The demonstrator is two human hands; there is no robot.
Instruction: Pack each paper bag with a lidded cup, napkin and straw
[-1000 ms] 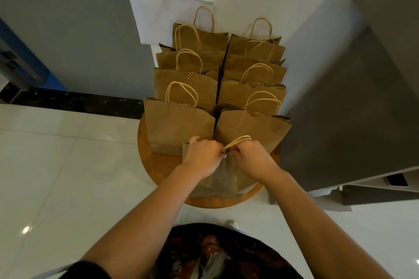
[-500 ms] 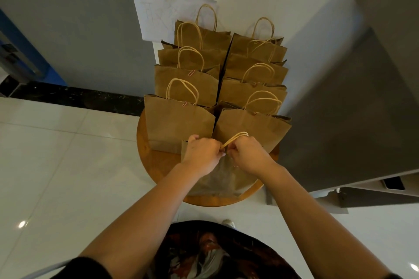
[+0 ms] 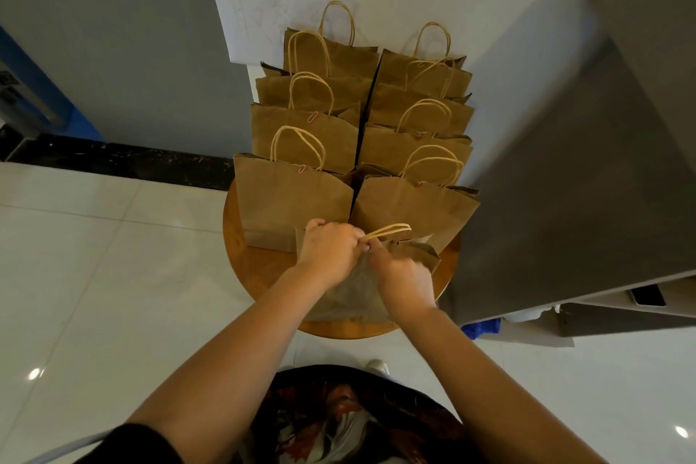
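A brown paper bag [image 3: 350, 294] stands at the near edge of a round wooden table [image 3: 260, 275]. My left hand [image 3: 329, 249] and my right hand [image 3: 405, 277] meet at the bag's top edge, fingers curled and pinching the paper by its twine handle [image 3: 389, 230]. The bag's inside is hidden; no cup, napkin or straw shows. Behind it stand several more brown paper bags [image 3: 293, 196] in two rows with handles up, some closed with small red paper clips [image 3: 301, 168].
The table sits against a white wall with a sheet of paper [image 3: 256, 11] taped to it. A grey cabinet [image 3: 565, 181] rises close on the right. White tiled floor [image 3: 94, 256] spreads to the left, with a dark threshold strip [image 3: 124, 162] behind.
My right hand has slid down and toward me along the bag's top edge, and more of the handle loop shows. My left hand stays put.
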